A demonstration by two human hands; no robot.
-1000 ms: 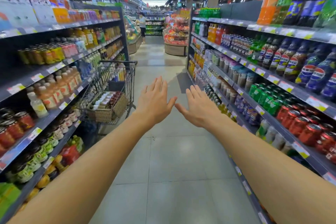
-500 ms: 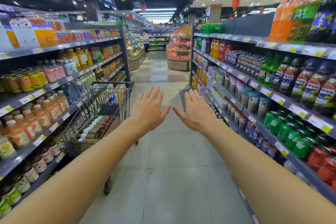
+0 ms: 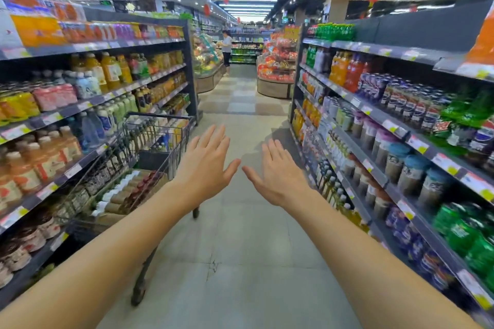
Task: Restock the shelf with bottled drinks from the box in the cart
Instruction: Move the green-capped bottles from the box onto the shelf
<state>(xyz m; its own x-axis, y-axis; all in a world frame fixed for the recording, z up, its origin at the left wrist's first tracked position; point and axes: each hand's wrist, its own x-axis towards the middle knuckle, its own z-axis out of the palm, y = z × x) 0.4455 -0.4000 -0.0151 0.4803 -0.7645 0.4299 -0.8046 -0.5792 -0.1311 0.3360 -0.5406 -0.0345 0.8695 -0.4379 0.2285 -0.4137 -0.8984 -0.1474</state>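
bottled drinks (image 3: 125, 192) lie in rows in the box (image 3: 107, 218) inside the cart (image 3: 149, 152), parked tight against the left shelf (image 3: 88, 104). left hand (image 3: 205, 165) and right hand (image 3: 278, 176) are out flat over the aisle, fingers straight, holding nothing. risk: reaching over the wire rim could snag or drop a bottle; caps look blurred, maybe mixed. right shelf (image 3: 374, 115) and a far shopper (image 3: 226, 48) flank the aisle.

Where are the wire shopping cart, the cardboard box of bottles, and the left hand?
wire shopping cart (image 3: 157, 116), head view, rear top rim.
cardboard box of bottles (image 3: 113, 218), head view, near wall.
left hand (image 3: 204, 168), head view, back of hand.
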